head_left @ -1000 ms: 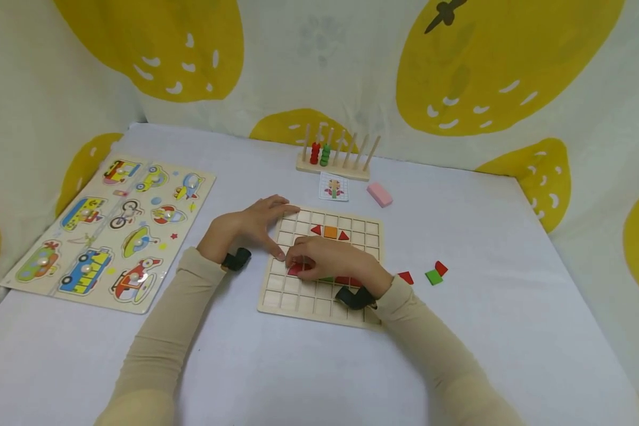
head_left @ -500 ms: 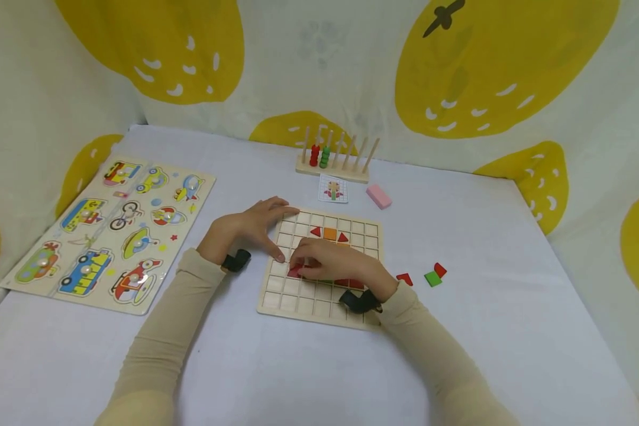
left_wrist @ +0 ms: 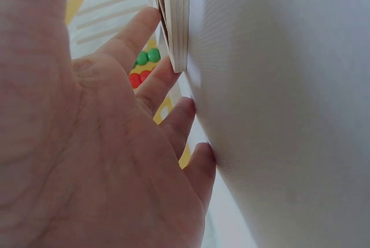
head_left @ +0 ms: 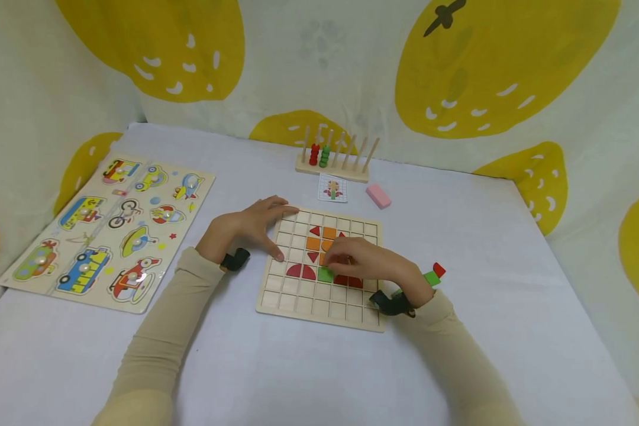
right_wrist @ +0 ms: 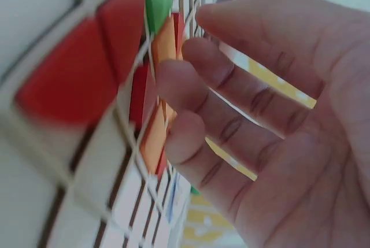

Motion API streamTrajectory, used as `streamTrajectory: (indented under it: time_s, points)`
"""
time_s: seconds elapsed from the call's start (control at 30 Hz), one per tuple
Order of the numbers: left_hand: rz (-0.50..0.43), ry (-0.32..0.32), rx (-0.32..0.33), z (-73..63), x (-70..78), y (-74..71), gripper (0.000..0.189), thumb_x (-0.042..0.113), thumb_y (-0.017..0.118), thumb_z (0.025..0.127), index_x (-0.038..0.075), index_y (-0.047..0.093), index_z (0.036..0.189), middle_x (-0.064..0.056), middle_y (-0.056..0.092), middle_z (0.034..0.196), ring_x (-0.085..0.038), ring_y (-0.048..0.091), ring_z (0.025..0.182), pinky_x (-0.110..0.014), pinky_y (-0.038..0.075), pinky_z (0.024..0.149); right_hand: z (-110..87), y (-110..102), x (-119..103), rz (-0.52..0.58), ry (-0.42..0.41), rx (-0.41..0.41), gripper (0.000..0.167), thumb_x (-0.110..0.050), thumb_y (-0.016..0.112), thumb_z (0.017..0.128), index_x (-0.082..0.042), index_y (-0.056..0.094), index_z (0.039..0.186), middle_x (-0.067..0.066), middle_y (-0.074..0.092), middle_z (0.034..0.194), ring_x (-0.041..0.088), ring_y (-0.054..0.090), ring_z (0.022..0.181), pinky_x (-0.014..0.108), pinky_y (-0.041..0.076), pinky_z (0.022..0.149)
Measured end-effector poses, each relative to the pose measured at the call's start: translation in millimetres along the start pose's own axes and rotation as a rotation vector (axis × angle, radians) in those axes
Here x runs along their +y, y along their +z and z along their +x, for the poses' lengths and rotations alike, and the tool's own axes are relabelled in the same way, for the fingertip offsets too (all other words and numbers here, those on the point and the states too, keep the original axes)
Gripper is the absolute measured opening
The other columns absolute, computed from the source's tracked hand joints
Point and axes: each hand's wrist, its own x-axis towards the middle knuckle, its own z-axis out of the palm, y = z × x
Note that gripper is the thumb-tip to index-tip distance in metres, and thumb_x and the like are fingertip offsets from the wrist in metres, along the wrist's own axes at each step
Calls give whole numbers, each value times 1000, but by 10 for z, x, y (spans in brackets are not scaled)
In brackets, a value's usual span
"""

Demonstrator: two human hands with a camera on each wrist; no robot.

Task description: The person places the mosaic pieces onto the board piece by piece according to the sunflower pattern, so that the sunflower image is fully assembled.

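Observation:
A wooden grid board (head_left: pixel 303 305) lies on the white table. My left hand (head_left: pixel 250 225) is spread at its left edge; the left wrist view shows fingers touching the board's side (left_wrist: pixel 178 22). Over the board's middle hovers my right hand (head_left: pixel 364 258), fingers loosely bent, nothing between them in the right wrist view. Two red rounded pieces (head_left: pixel 301 271) sit left of a green square (head_left: pixel 325 274); more red pieces (right_wrist: pixel 69 80) lie on its other side. Above are orange squares (head_left: pixel 313 243) and red triangles (head_left: pixel 315 231), some hidden by the right hand.
Loose green (head_left: pixel 432 278) and red (head_left: pixel 439 270) pieces lie beyond the right wrist. Behind the board are a pattern card (head_left: pixel 332 188), a pink block (head_left: pixel 378 196) and a peg stand (head_left: pixel 332 167) with red and green beads. A vehicle puzzle (head_left: pixel 109 236) lies left.
My right hand has let go of a red piece, which now lies in the grid, and has moved right across the board. The left hand stays put.

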Motion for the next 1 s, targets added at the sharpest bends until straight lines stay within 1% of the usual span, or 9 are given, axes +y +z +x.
streamTrajectory:
  time_s: [0.17, 0.23, 0.37, 0.47, 0.6, 0.7, 0.73, 0.87, 1.0]
  points:
    - [-12, -5, -5, 19, -27, 24, 109, 48, 87, 66, 22, 28, 154, -12, 16, 159, -36, 16, 145, -59, 21, 114, -185, -51, 128, 51, 17, 20, 10, -13, 68, 92, -10, 71, 101, -4, 63, 94, 12, 51, 80, 25, 48, 68]
    - [-13, 1, -7, 27, -30, 36, 110, 48, 88, 66, 22, 28, 154, -12, 16, 159, -36, 16, 145, -59, 21, 114, -270, -71, 175, 80, 33, 22, 11, -12, 69, 91, -9, 71, 102, -3, 63, 94, 14, 52, 79, 25, 49, 68]
    - [-11, 10, -9, 33, -17, 49, 110, 49, 87, 66, 22, 28, 154, -13, 16, 158, -37, 17, 144, -59, 22, 114, -444, -105, 276, 126, 66, 29, 14, -11, 72, 89, -7, 70, 102, 2, 63, 94, 19, 55, 79, 28, 51, 69]
    - [-5, 5, -9, 34, -2, 52, 110, 49, 87, 66, 22, 28, 155, -12, 17, 158, -36, 17, 144, -58, 22, 114, -573, -129, 344, 154, 101, 32, 17, -12, 74, 87, -7, 70, 102, 5, 63, 95, 20, 56, 80, 30, 52, 71]
    - [-11, -9, -9, 28, 17, 49, 110, 49, 88, 65, 23, 28, 154, -11, 17, 159, -36, 17, 144, -57, 22, 114, -750, -161, 444, 172, 155, 37, 19, -11, 75, 86, -6, 69, 103, 6, 64, 94, 18, 57, 78, 28, 52, 71]
    - [-17, -18, -10, 25, 24, 43, 110, 49, 88, 65, 24, 28, 154, -11, 16, 159, -35, 16, 145, -58, 21, 114, -875, -185, 507, 178, 180, 58, 20, -10, 74, 86, -5, 68, 105, 6, 65, 93, 16, 57, 75, 27, 52, 70]
    - [-17, -19, -9, 25, 24, 40, 111, 49, 88, 65, 24, 28, 154, -11, 16, 159, -35, 15, 145, -58, 21, 114, -912, -194, 526, 177, 177, 71, 20, -9, 74, 86, -4, 68, 105, 6, 65, 93, 16, 57, 75, 27, 52, 69]
    - [-12, -27, -4, 24, 7, 29, 111, 50, 88, 64, 25, 28, 155, -10, 15, 159, -35, 15, 145, -58, 22, 114, -1020, -235, 591, 168, 163, 109, 21, -7, 73, 86, -3, 67, 105, 5, 66, 93, 14, 58, 75, 26, 52, 70]
    - [-11, -38, -5, 24, -13, 22, 112, 51, 88, 64, 27, 27, 155, -8, 15, 159, -33, 15, 145, -58, 22, 114, -1096, -304, 626, 168, 206, 96, 21, -9, 73, 86, -3, 68, 106, 4, 66, 93, 13, 59, 77, 26, 52, 72]
